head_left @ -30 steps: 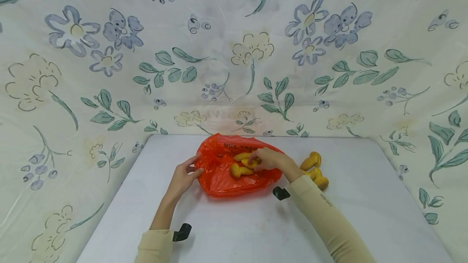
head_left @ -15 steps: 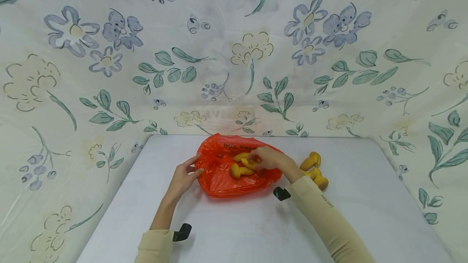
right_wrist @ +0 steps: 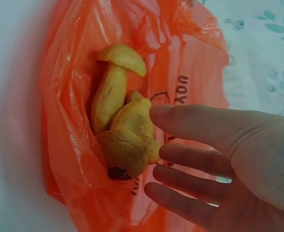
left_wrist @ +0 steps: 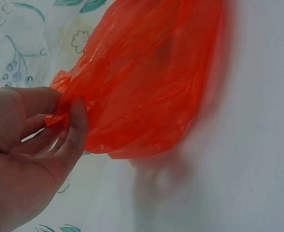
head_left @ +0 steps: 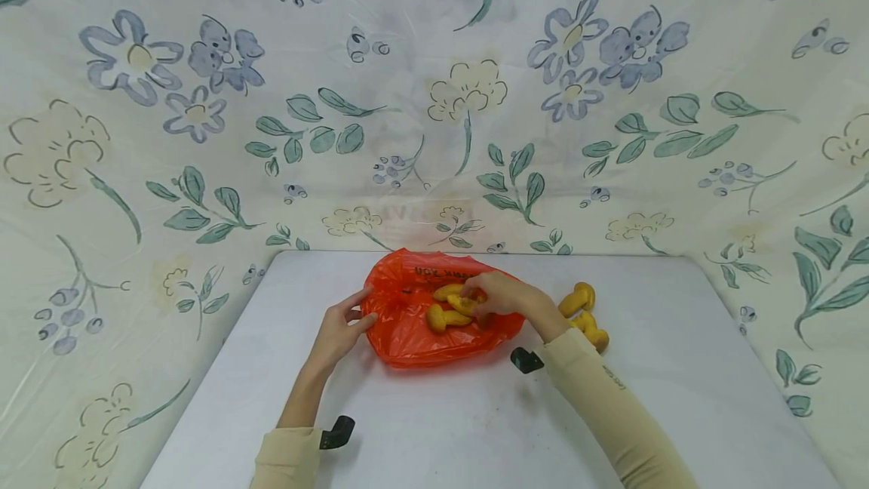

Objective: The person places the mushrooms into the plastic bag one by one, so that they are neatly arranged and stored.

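A red plastic bag [head_left: 407,342] with dark lettering lies spread on the table, its mouth gaping toward me. At its left edge, my left hand [head_left: 339,334] pinches the thin film [left_wrist: 146,87] between thumb and fingers. Several yellow-brown mushrooms [head_left: 444,318] lie inside the bag. My right hand [head_left: 505,294] reaches in over them from the right. In the right wrist view its thumb and fingers [right_wrist: 190,154] are extended and spread, the tips right beside the mushroom pile [right_wrist: 125,150]. One mushroom there has a dark patch on its cap.
More yellow mushrooms [head_left: 577,299] lie on the white table [head_left: 434,421] to the right of the bag, partly behind my right forearm. Floral-patterned sheeting [head_left: 380,59] rises behind the table and along its sides.
My right hand and forearm have shifted slightly to the right, and a brown mushroom cap now shows below the fingers. My left hand and the bag stay nearly still.
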`<state>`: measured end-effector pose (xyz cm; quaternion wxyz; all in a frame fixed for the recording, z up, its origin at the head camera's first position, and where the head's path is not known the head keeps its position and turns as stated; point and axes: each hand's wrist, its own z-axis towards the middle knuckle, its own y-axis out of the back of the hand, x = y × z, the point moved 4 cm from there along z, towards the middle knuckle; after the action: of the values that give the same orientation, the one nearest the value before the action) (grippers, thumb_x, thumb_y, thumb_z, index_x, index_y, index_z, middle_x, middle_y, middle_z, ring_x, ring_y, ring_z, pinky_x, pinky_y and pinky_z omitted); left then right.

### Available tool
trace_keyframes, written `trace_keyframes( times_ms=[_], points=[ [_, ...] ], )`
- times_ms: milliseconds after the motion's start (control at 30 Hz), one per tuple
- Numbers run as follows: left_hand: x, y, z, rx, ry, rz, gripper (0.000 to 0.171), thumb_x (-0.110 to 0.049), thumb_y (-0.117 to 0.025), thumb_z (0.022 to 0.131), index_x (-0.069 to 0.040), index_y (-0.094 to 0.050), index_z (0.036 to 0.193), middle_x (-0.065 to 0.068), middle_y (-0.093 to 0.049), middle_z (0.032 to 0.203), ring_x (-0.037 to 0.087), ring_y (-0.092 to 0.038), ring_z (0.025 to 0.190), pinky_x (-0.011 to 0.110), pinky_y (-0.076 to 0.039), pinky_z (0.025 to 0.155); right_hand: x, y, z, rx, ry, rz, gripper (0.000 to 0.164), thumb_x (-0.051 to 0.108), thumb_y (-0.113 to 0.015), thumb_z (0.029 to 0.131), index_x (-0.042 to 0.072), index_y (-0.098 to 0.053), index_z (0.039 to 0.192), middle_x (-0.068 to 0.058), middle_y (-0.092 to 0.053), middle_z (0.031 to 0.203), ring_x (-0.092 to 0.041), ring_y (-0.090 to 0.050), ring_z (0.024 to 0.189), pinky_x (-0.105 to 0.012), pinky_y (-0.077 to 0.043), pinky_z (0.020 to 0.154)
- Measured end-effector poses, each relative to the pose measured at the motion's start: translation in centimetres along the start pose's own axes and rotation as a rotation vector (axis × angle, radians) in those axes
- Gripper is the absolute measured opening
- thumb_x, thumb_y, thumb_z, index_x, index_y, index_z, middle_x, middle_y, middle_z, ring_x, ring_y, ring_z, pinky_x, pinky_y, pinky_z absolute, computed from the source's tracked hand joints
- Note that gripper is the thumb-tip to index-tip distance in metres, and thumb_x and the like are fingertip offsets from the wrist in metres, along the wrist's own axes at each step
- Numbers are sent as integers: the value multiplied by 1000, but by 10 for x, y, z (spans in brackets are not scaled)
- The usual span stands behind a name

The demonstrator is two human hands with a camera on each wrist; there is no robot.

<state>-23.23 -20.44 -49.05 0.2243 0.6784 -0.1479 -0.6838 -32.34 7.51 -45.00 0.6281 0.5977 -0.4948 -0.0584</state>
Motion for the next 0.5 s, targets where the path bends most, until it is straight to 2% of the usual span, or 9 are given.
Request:
trace_keyframes(
  times_ms=[300, 500],
  points=[
    [0, 0, 0, 7, 5, -3, 56, -11, -62, 95, -12, -44, 148, 14, -54, 143, 30, -62, 111, 28, -58, 86, 3, 11, -10, -13, 42, -5, 37, 14, -68, 91, 9, -63, 127, -10, -63, 130, -32, -55, 120, -45, -47, 105],
    [1, 0, 1, 6, 23, 2, 56, -13, -62, 95, -13, -44, 148, 14, -53, 143, 30, -61, 112, 28, -57, 86, 4, 20, -18, -41, 72, -16, 39, 14, -69, 90, 8, -62, 128, -12, -63, 130, -30, -56, 121, -47, -46, 107]
  ],
)
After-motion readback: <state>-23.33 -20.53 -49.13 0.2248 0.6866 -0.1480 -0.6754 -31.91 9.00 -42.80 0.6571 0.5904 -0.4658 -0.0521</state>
